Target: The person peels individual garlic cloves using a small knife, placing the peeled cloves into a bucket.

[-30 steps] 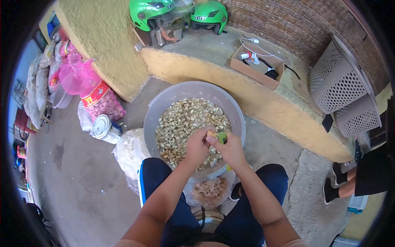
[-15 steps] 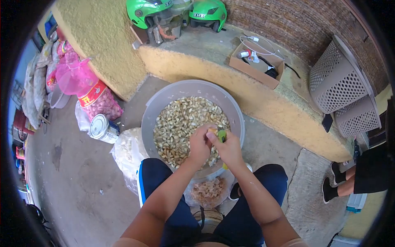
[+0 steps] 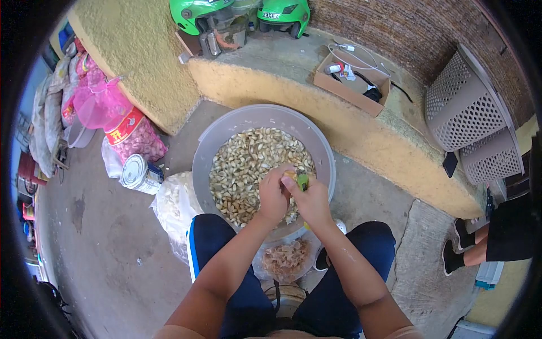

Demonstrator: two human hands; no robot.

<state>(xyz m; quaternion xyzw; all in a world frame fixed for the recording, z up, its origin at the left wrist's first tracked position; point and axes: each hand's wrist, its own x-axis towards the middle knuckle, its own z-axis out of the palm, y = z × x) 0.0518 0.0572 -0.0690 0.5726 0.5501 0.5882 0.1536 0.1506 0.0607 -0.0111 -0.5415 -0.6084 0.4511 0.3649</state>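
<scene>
A wide grey basin (image 3: 206,152) stands in front of me with a thick layer of garlic cloves (image 3: 248,164) in it. Over its near right part, my left hand (image 3: 273,195) is closed on a small yellowish-brown garlic clove (image 3: 290,174), mostly covered by fingers. My right hand (image 3: 310,202) grips a small knife (image 3: 303,182) by its green handle, thumb against the clove; its blade is mostly hidden. Both hands touch at the fingertips. Below the basin's near edge, a clear plastic bag (image 3: 285,261) holds papery brown skins.
Left of the basin are a white plastic bag (image 3: 174,206), a metal can (image 3: 141,174) and a pink net sack (image 3: 135,138). A ledge behind carries green helmets (image 3: 284,16), a cardboard box (image 3: 350,93) and perforated baskets (image 3: 466,116). A person's legs (image 3: 474,248) show at right.
Both hands stay together at the clove, with the knife handle tilted slightly differently. The whole view has shifted up a little.
</scene>
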